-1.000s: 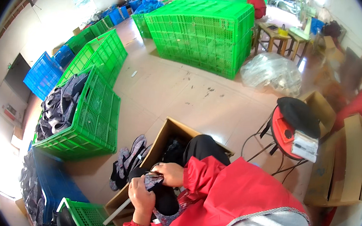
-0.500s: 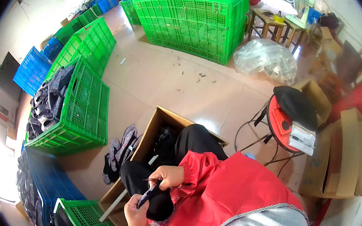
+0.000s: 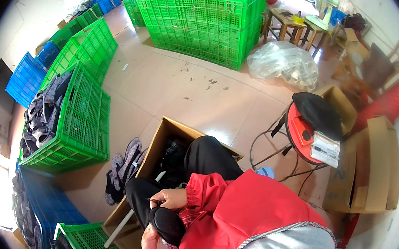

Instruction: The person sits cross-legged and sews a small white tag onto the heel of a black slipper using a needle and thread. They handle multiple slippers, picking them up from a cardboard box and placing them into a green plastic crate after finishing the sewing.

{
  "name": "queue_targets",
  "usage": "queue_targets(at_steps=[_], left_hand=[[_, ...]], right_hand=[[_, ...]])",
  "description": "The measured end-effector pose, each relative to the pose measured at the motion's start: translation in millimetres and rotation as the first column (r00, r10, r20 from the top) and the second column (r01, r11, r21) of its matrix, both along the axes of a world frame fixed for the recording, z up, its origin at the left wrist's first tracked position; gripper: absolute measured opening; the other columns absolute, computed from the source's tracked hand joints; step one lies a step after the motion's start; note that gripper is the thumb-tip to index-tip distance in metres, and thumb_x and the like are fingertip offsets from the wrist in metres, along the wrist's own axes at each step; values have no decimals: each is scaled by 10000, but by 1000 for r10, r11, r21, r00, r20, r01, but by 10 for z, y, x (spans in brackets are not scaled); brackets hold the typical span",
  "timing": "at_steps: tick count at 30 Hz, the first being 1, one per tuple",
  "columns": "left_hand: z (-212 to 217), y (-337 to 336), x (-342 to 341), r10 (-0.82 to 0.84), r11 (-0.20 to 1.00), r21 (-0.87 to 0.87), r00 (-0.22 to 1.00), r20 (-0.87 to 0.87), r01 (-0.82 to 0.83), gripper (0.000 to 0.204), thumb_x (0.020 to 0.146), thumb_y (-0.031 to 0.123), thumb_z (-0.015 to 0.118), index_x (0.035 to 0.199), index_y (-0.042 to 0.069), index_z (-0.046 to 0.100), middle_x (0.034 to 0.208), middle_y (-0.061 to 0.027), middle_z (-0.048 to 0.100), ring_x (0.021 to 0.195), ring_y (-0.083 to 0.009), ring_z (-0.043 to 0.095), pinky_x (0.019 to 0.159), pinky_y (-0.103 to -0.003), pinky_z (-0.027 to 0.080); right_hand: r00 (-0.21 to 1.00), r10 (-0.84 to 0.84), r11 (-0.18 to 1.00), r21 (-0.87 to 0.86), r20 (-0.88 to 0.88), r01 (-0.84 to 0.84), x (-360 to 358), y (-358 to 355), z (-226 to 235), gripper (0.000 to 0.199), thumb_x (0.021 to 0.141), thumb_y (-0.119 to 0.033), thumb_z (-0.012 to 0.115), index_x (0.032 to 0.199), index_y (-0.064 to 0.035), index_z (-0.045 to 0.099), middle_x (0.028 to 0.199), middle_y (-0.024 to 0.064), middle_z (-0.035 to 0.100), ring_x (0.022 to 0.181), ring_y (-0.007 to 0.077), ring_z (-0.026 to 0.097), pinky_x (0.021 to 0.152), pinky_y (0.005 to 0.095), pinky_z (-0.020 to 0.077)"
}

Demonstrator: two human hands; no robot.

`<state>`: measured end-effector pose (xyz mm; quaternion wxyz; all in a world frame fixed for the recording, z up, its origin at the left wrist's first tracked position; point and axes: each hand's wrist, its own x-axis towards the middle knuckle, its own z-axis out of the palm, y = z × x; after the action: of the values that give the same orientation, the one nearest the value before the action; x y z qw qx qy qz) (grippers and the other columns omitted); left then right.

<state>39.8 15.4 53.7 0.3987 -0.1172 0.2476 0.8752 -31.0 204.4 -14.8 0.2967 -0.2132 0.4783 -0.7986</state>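
Head view: your left hand (image 3: 152, 246) holds a black piece (image 3: 168, 224) by its near edge, low over your lap, most of the fingers hidden by it. Just beyond, the fingers of your right hand (image 3: 173, 198) are closed around a small dark tool (image 3: 153, 200), its tip pointing left; its exact kind is too small to tell. The piece looks rounded and padded, so expect it to be light, soft and apt to fold, with little risk of breaking; take it by the rim rather than the puffy middle. A carton (image 3: 153, 151) stands open by your legs, and a white rod (image 3: 119, 228) slants over its near side; that rod and your left knee (image 3: 138, 193) crowd your left side most. Patterned pieces (image 3: 122, 167) lie on the floor (image 3: 164, 91) left of the carton, and a heaped green crate (image 3: 85, 122) stands beyond them. To your right, well apart from your hands, a red stool (image 3: 299, 148) carries a black pad (image 3: 317, 115) and papers (image 3: 325, 150).
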Motion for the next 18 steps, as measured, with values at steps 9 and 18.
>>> queue_targets(at_steps=[9, 18], left_hand=[[-311, 43, -67, -16, 999, 52, 1000, 22, 15, 396, 980, 215, 492, 1309, -3, 527, 1279, -176, 613, 1145, -333, 608, 1026, -476, 474], [-198, 253, -251, 199, 973, -59, 938, -284, -225, 366, 917, 96, 612, 1261, -15, 553, 1165, -140, 663, 1038, -284, 658, 928, -401, 534]], right_hand=[[929, 223, 920, -379, 295, -101, -13, 40, -269, 337, 805, -11, 720, 1076, -94, 537, 822, -4, 567, 552, 58, 513, 392, 185, 334], [890, 21, 950, -286, 456, 124, 55, -160, -341, 465, 811, 12, 700, 1252, -98, 606, 1044, 16, 677, 942, 112, 635, 789, 262, 519]])
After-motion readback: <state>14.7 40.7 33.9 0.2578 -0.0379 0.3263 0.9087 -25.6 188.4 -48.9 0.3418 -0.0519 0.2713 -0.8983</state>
